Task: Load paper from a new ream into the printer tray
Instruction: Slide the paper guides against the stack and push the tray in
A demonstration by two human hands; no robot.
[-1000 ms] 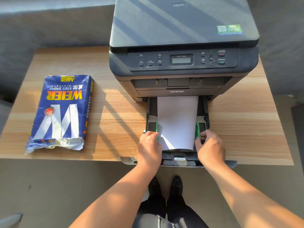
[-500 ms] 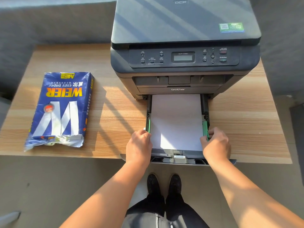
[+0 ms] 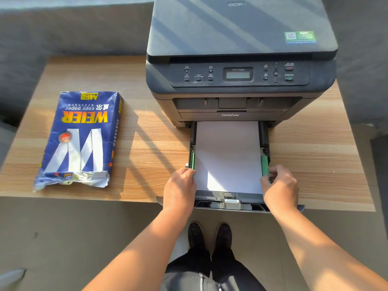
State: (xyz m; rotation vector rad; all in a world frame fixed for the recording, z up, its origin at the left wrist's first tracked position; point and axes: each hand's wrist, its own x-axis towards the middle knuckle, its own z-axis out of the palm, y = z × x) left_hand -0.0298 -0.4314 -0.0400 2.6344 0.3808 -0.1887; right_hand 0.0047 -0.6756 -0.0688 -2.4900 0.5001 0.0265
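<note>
A dark grey printer (image 3: 239,80) stands on a wooden table (image 3: 147,143). Its paper tray (image 3: 228,203) is pulled out toward me, past the table's front edge. A white paper stack (image 3: 227,156) lies flat in it between two green side guides (image 3: 265,166). My left hand (image 3: 180,187) rests at the left guide and the stack's near left corner. My right hand (image 3: 280,189) pinches the right green guide. The blue opened ream (image 3: 80,139) lies on the table to the left, its torn end facing me.
The printer fills the right half of the table. Bare wood lies between the ream and the tray. My feet (image 3: 210,236) stand on the grey floor below the tray. A grey wall runs behind the table.
The green guides have slid outward from a narrow setting, and the paper now lies straight and fills the tray width. Both hands moved apart with the guides.
</note>
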